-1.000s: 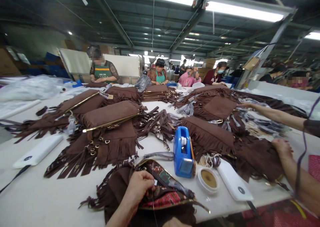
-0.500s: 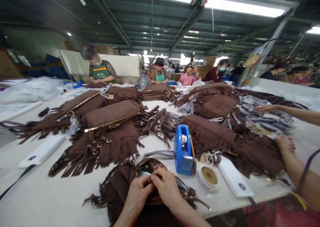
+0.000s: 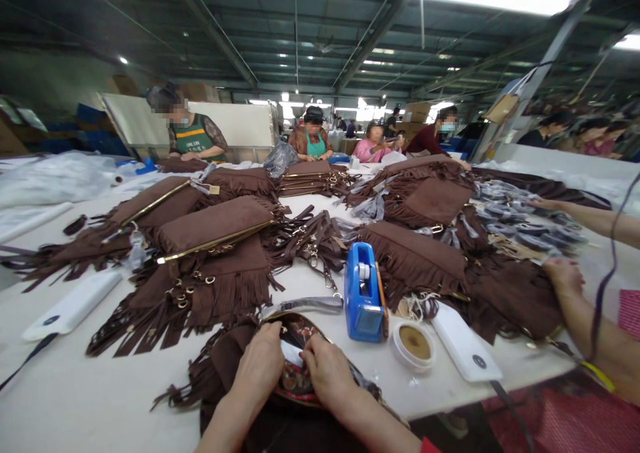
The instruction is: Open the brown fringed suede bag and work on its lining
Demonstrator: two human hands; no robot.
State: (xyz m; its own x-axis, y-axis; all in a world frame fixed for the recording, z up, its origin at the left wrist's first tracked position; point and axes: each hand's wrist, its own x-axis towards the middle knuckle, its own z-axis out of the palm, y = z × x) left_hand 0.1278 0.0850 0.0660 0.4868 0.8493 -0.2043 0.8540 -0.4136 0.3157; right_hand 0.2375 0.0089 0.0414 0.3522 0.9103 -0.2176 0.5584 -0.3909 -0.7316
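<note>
A dark brown fringed bag [image 3: 227, 366] lies at the near edge with its zipped mouth open and a patterned lining showing. My left hand [image 3: 263, 358] reaches into the mouth on its left side; its fingertips are hidden in the bag. At the right side of the opening, my right hand [image 3: 324, 368] is closed, thumb against fingers, by the end of a small white piece [image 3: 291, 354] that lies between the hands. Whether it grips that piece or the lining is unclear. Just beyond the bag is a wrapped strap [image 3: 305, 304].
Beyond the bag stand a blue tape dispenser [image 3: 364, 300] and a round tub [image 3: 414, 346]. White power banks [image 3: 75, 305] lie left and right. Fringed brown bags [image 3: 217, 230] cover the table. A co-worker's hands [image 3: 565, 276] work at the right; several people sit opposite.
My hands have moved apart from their meeting point over the bag's mouth, the left one going left and into the bag. More of the white piece and lining shows. The view has shifted slightly.
</note>
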